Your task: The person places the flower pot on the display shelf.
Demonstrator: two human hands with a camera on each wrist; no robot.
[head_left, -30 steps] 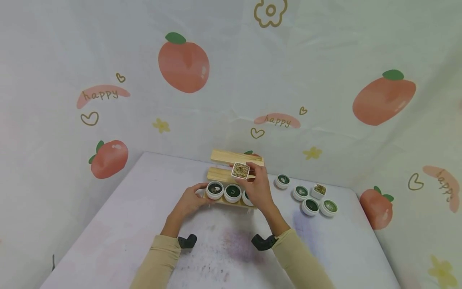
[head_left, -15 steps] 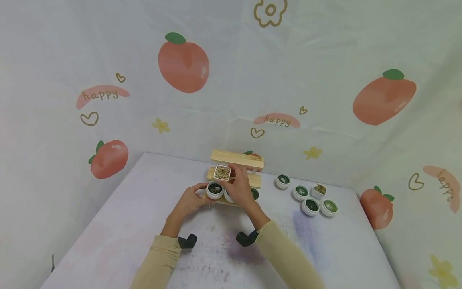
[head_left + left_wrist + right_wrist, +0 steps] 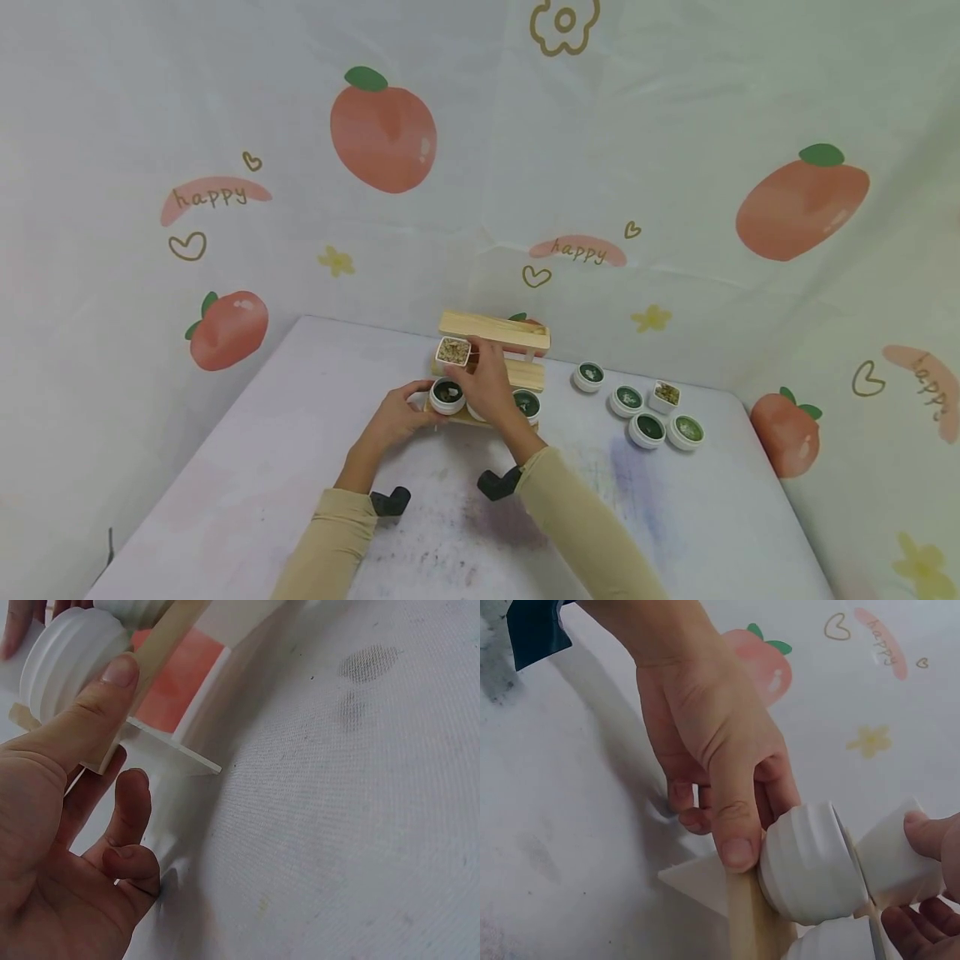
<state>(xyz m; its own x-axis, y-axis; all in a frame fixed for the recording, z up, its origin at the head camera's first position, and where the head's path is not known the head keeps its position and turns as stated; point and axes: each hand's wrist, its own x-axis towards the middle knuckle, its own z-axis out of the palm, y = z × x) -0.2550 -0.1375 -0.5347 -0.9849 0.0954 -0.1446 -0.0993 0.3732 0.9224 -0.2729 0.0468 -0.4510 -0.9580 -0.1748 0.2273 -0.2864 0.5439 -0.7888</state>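
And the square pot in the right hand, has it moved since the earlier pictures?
Yes. In the head view, the square pot has moved left, from near the middle of the wooden shelf to its left end.

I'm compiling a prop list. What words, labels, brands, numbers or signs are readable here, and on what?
"happy": left pink stripe on the backdrop, head view.
"happy": middle pink stripe, same view.
"happy": right pink stripe, same view, running downward.
"happy": slanted pink stripe, right wrist view.
No lettering can be made out on the round white pots, square white pots or wooden stand.
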